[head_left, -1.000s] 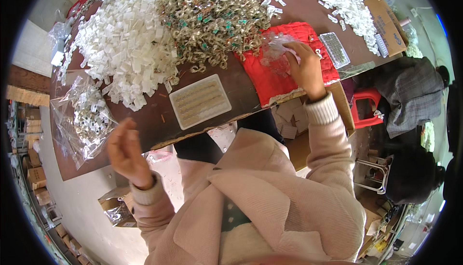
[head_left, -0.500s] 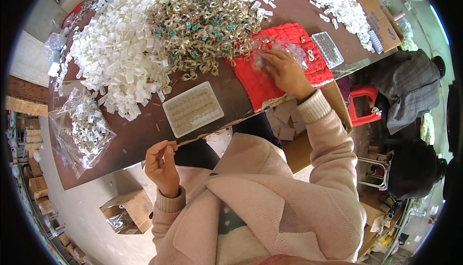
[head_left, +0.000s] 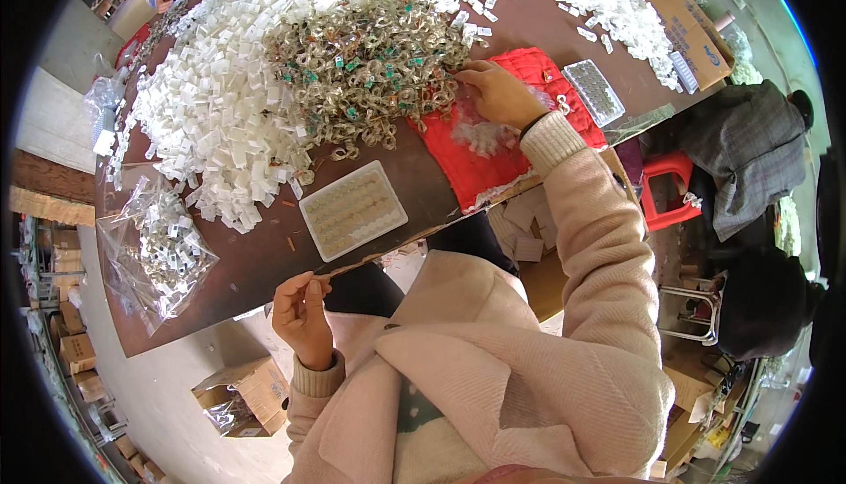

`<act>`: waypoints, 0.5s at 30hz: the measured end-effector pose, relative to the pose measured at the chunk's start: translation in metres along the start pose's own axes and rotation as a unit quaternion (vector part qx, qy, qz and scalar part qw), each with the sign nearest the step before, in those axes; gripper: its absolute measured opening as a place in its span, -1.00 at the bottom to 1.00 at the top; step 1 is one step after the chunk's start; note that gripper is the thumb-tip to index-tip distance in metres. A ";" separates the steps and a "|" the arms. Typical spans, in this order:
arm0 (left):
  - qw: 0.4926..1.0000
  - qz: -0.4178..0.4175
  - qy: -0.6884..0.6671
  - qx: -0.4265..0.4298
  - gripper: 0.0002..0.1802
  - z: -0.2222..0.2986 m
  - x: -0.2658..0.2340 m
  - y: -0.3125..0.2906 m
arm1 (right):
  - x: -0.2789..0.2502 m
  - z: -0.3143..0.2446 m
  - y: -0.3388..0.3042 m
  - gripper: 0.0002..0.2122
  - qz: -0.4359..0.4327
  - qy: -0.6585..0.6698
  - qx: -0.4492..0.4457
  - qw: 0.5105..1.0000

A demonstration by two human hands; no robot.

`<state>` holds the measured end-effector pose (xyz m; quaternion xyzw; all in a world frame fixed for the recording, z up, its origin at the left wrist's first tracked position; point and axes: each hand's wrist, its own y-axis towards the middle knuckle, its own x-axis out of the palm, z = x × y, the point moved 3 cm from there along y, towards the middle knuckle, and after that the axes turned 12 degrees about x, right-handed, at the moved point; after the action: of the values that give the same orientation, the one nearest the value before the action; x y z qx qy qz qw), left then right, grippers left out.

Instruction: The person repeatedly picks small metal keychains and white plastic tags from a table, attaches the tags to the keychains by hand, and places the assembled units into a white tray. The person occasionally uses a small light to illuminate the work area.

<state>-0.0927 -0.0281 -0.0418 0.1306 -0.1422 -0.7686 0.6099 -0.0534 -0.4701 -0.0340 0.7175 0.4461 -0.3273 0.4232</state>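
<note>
left hand (head_left: 304, 315): thumb and fingertips close together by the desk (head_left: 256, 264) edge; can't tell if anything is pinched. right hand (head_left: 504, 96): fingers curled at the shiny looped pieces (head_left: 370, 70) heaped beside the red cloth (head_left: 451, 156), hold hidden. pieces probably light, stiff, slippery; best pinched by a band. far carton (head_left: 692, 30) bears dark print.

L hand (head_left: 301, 318) at near edge of brown table (head_left: 249, 264); bare lane runs far from there, betw. clear plastic bag (head_left: 170, 297) on L & white tray (head_left: 366, 236), w/ tiny orange sticks (head_left: 292, 243) lying in it. Far end blocked by heap of white plastic pcs (head_left: 220, 123). Narrower bare strip R of tray, up to red cloth (head_left: 458, 162); pile of shiny ring-shaped pcs (head_left: 379, 70) closes its far end. R hand (head_left: 500, 95) & R sleeve (head_left: 599, 211) bar access over cloth from near R. More bare tabletop far R, around small tray (head_left: 611, 117), up to cardboard box (head_left: 692, 30).
</note>
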 end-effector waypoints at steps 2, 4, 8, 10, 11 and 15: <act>1.000 0.006 0.002 -0.009 -0.84 -0.001 -0.003 0.000 | -0.007 -0.001 -0.007 -0.73 -0.044 0.011 0.010 0.999; 1.000 0.013 -0.008 -0.013 -0.84 -0.004 -0.004 0.000 | -0.019 0.000 -0.018 -0.75 -0.107 0.011 0.027 0.994; 0.999 0.022 -0.006 -0.024 -0.87 -0.010 -0.001 0.001 | -0.038 0.013 -0.021 -0.76 -0.034 0.045 0.067 0.996; 1.000 0.000 -0.026 -0.015 -0.84 -0.010 0.001 0.001 | -0.034 0.022 -0.016 -0.75 0.020 0.003 0.100 0.995; 1.000 -0.004 -0.021 -0.017 -0.84 -0.010 0.001 0.001 | -0.030 0.025 -0.014 -0.75 0.052 -0.014 0.103 0.993; 1.000 0.005 -0.008 -0.025 -0.84 -0.009 -0.003 -0.002 | -0.019 0.030 -0.016 -0.73 0.036 -0.061 0.064 0.995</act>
<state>-0.0902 -0.0258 -0.0509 0.1081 -0.1282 -0.7700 0.6156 -0.0781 -0.5000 -0.0351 0.7372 0.3712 -0.3830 0.4148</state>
